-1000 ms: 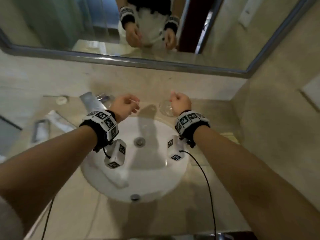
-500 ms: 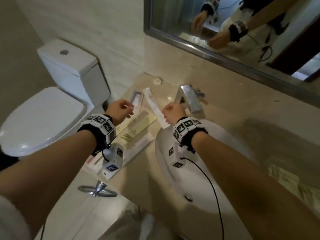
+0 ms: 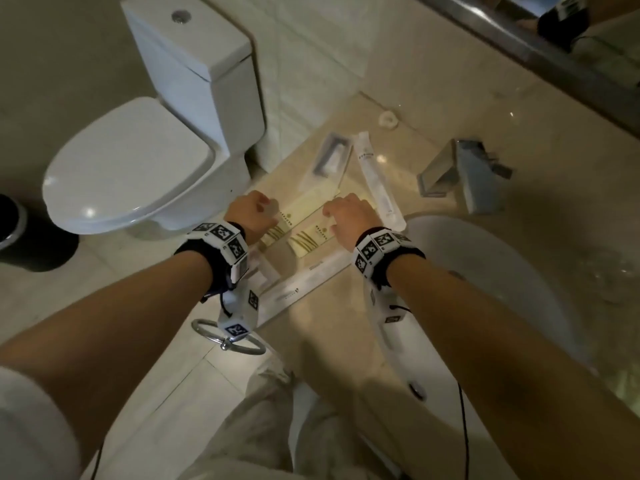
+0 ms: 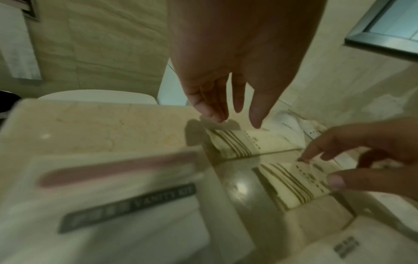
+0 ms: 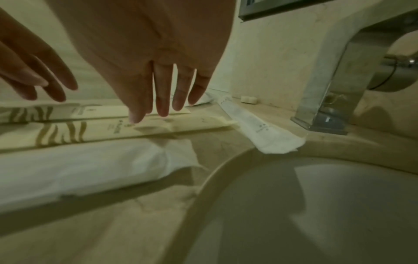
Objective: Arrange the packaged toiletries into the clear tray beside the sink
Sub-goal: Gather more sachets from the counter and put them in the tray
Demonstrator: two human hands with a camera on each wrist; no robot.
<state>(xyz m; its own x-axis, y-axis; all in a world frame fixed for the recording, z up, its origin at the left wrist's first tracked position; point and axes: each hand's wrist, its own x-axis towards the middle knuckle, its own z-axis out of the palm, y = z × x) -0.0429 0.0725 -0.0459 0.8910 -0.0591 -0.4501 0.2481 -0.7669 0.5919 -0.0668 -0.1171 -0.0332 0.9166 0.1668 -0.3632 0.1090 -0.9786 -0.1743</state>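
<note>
Though blurred, wrist-only "Vanity Kit" packet [image 4: 126, 205]

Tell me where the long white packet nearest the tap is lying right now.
In the head view the long white packet lies diagonally on the counter, left of the tap, its near end at the sink rim, just beyond the right hand.

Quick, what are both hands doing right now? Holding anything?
Left hand: open, fingers straight, tips just above a cream striped packet, holding nothing.
Right hand: open, fingers reaching down onto the other cream packet, not yet gripping it.
</note>
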